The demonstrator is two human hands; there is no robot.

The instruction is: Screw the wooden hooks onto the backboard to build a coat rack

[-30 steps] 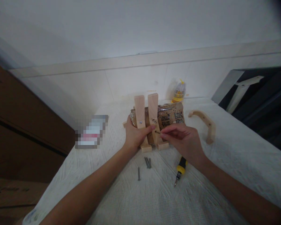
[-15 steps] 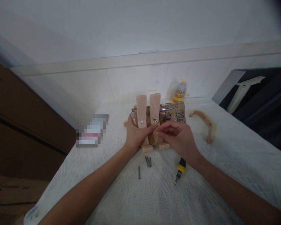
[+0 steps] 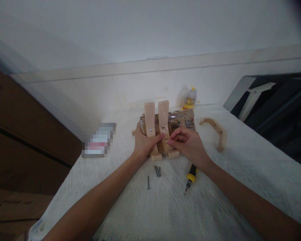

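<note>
My left hand (image 3: 143,142) wraps round two pale wooden pieces, the left one (image 3: 149,117) and the right one (image 3: 163,115), with its thumb reaching across to the right one. Both stand side by side against a brown package (image 3: 182,122) in clear wrap. A screw head (image 3: 151,130) shows in the left piece, and another screw (image 3: 164,128) sits in the right piece. My right hand (image 3: 188,144) pinches at a lower spot on the right piece; what lies between its fingertips is too small to make out. Below it rests a yellow-and-black screwdriver (image 3: 191,177).
Several loose screws (image 3: 157,171) lie on the white cloth (image 3: 130,207) in front. A curved wooden piece (image 3: 217,129) lies to the right. Behind stands a yellow-based clear container (image 3: 189,100). A blurred-out flat object (image 3: 99,140) is at left, beside brown cartons (image 3: 27,134).
The view has shifted slightly. My right fingertips have moved a little off the right wooden piece's lower spot, which shows more now. My left hand keeps its hold.
</note>
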